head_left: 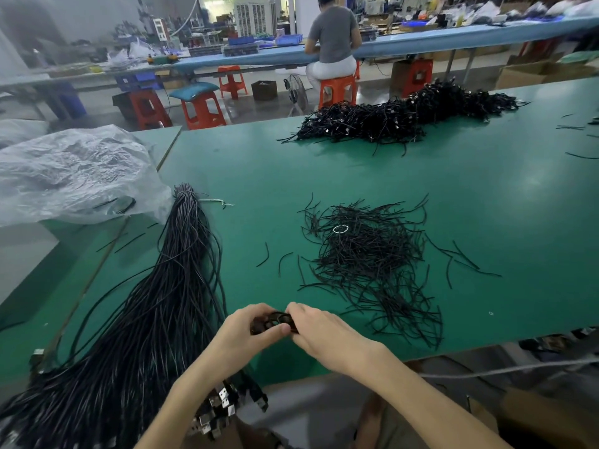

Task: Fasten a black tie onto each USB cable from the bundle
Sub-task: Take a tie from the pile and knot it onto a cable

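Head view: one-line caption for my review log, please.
Left hand and right hand grip a coiled cable over the green table, between the cable bundle and a pile of black ties.

Even, moderately bright illumination is supplied from overhead. A pale sheen is reflected on the green table (505,189) toward its far right. Only faint, soft shadows are cast on the table by the pile of black ties (372,254). The table's edges are bowed by wide-angle distortion. Beyond the table's far edge, the workshop is rendered hazy and soft.
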Available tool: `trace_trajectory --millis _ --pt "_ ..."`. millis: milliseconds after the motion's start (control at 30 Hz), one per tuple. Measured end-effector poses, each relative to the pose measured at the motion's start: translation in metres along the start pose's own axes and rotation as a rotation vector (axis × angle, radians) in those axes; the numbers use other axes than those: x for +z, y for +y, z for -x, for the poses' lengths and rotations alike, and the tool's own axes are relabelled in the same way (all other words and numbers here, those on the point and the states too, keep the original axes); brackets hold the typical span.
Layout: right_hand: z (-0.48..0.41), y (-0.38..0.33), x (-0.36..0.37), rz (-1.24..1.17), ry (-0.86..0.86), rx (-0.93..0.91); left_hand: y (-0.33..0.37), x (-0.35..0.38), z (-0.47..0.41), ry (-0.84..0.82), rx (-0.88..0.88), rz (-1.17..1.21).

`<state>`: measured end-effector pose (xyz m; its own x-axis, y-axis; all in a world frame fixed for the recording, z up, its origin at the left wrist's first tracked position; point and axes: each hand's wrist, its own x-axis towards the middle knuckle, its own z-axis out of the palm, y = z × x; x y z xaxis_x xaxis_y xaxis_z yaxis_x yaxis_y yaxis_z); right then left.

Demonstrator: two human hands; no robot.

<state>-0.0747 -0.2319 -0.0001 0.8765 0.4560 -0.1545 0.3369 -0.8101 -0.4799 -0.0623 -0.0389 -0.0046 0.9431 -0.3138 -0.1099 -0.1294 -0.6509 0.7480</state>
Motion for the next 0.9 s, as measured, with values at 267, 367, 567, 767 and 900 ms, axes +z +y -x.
trace_trajectory --millis 267,367,567,767,900 --pt "-0.008 0.009 0.004 -0.076 -0.017 0.032 0.0 0.016 0.003 0.024 0.098 -0.16" --pt "-0.011 0.013 0.006 -0.043 -0.031 0.029 -0.001 0.026 -0.001 -0.021 0.055 -0.29" --pt "-0.012 0.015 0.011 -0.046 0.008 0.037 -0.001 0.028 -0.009 0.027 0.051 -0.332" --pt "-0.013 0.019 0.013 0.123 0.019 -0.011 -0.002 0.019 -0.018 -0.051 -0.022 -0.194" --pt "-0.012 0.021 0.014 0.161 0.029 -0.064 -0.001 0.016 -0.017 -0.07 0.02 -0.124"
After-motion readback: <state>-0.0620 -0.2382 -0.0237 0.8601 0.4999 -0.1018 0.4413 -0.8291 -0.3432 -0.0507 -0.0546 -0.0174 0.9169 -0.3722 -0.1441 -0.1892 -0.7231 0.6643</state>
